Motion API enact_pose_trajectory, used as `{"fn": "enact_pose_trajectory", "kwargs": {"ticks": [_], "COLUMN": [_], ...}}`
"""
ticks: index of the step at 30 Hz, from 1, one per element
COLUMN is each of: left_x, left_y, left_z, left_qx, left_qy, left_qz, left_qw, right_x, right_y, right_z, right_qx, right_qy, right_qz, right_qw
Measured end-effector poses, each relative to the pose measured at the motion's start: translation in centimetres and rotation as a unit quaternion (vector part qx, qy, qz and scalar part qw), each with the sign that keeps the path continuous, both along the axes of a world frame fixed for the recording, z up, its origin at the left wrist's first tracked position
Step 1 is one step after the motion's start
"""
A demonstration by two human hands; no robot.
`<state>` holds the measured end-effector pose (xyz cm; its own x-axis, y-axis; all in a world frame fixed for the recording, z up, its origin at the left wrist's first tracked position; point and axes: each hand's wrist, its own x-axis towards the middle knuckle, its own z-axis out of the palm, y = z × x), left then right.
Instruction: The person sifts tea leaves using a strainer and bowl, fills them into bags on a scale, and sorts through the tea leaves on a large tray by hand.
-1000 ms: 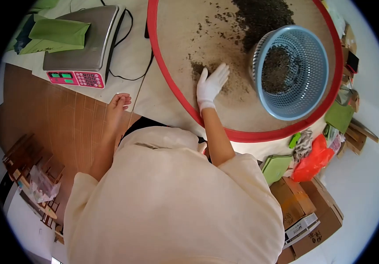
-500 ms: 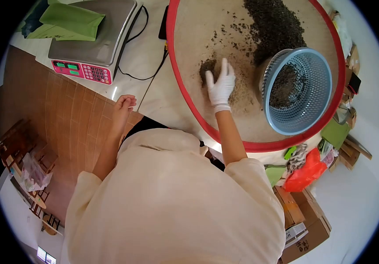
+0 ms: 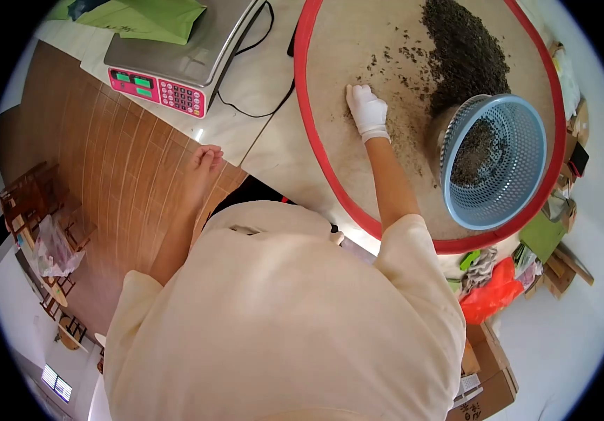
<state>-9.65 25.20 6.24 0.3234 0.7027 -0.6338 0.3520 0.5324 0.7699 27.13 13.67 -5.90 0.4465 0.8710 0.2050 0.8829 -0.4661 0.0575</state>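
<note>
Left hand (image 3: 204, 160), bare, left of centre: fingers loosely curled, resting on table edge, holding nothing.

Scale (image 3: 183, 56) upper left, green bag (image 3: 151, 10) on its pan.

Right hand (image 3: 367, 110), white glove, upper centre on red-rimmed tray (image 3: 330, 175): fingers curled down over scattered dark leaves (image 3: 393, 59), gathering them; we cannot tell whether any are gripped.

Main leaf pile (image 3: 467, 52) upper right, still large.

Blue basket (image 3: 502, 161), right, tilted on tray, we judge partly filled: much left.

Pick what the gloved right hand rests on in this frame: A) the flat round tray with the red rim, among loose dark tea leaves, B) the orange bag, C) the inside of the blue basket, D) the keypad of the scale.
A: the gloved right hand lies curled on the round tray among scattered dark leaves, apart from the blue basket.
</note>
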Motion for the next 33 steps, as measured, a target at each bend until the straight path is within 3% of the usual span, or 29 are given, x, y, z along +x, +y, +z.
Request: {"fn": "enact_pose_trajectory", "kwargs": {"ticks": [2, 4, 8, 10, 12, 14, 16, 17, 18, 20, 21, 22, 24, 26, 28, 29, 30, 32, 33], "left_x": [-0.5, -0.6, -0.2, 0.5, 1.6, 3.5, 5.6, 6.5, 7.7, 10.4, 11.8, 13.2, 15.9, 18.6, 21.4, 23.3, 25.2, 28.8, 30.5], "left_y": [0.2, 0.0, -0.9, -1.2, -1.6, -1.9, -2.4, -2.6, -2.8, -3.4, -3.9, -4.4, -5.5, -7.0, -8.9, -10.4, -11.7, -14.2, -15.3], "left_z": [0.2, 0.7, 0.0, -1.2, -2.1, -2.6, -2.7, -2.8, -2.8, -1.6, -0.6, 0.2, 1.0, 1.9, 2.1, 3.3, 4.4, 4.1, 3.8], "left_qx": [0.001, 0.012, 0.031, 0.024, 0.015, 0.020, 0.026, 0.036, 0.047, 0.052, 0.066, 0.081, 0.087, 0.094, 0.099, 0.076, 0.055, 0.075, 0.089], "left_qy": [0.012, 0.018, 0.014, 0.003, -0.007, -0.005, -0.021, -0.036, -0.053, -0.074, -0.079, -0.084, -0.109, -0.181, -0.200, -0.198, -0.196, -0.223, -0.243], "left_qz": [0.004, 0.002, -0.036, -0.054, -0.073, -0.101, -0.124, -0.130, -0.135, -0.147, -0.144, -0.140, -0.143, -0.138, -0.152, -0.166, -0.181, -0.186, -0.196], "left_qw": [1.000, 1.000, 0.999, 0.998, 0.997, 0.995, 0.992, 0.990, 0.988, 0.985, 0.984, 0.983, 0.980, 0.969, 0.963, 0.963, 0.962, 0.954, 0.946], "right_x": [-0.3, -1.3, -4.7, -6.2, -7.2, -7.9, -8.4, -8.2, -7.5, -6.1, -4.8, -3.5, 0.0, 4.4, 7.1, 9.7, 10.6, 11.2, 11.8], "right_y": [-0.4, -1.8, -6.6, -9.4, -12.3, -14.8, -15.7, -15.6, -15.5, -15.5, -17.2, -17.4, -17.9, -19.6, -20.7, -23.4, -24.1, -25.9, -26.9], "right_z": [0.5, 0.1, 1.5, 1.6, 2.4, 4.5, 8.9, 10.8, 14.4, 21.0, 21.5, 23.9, 26.7, 24.3, 24.2, 19.6, 20.5, 22.6, 23.0], "right_qx": [0.064, 0.155, 0.128, 0.181, 0.252, 0.352, 0.362, 0.381, 0.393, 0.385, 0.425, 0.447, 0.486, 0.520, 0.376, 0.315, 0.318, 0.263, 0.269], "right_qy": [0.019, 0.040, 0.104, 0.170, 0.374, 0.612, 0.660, 0.660, 0.650, 0.699, 0.772, 0.775, 0.703, 0.577, 0.532, 0.381, 0.378, 0.036, -0.022], "right_qz": [0.007, -0.082, -0.159, -0.242, -0.378, -0.462, -0.529, -0.555, -0.557, -0.550, -0.402, -0.328, -0.364, -0.373, -0.398, -0.342, -0.336, -0.275, -0.281], "right_qw": [0.998, 0.984, 0.973, 0.938, 0.809, 0.537, 0.392, 0.332, 0.335, 0.245, 0.247, 0.303, 0.370, 0.507, 0.646, 0.799, 0.802, 0.924, 0.921]}}
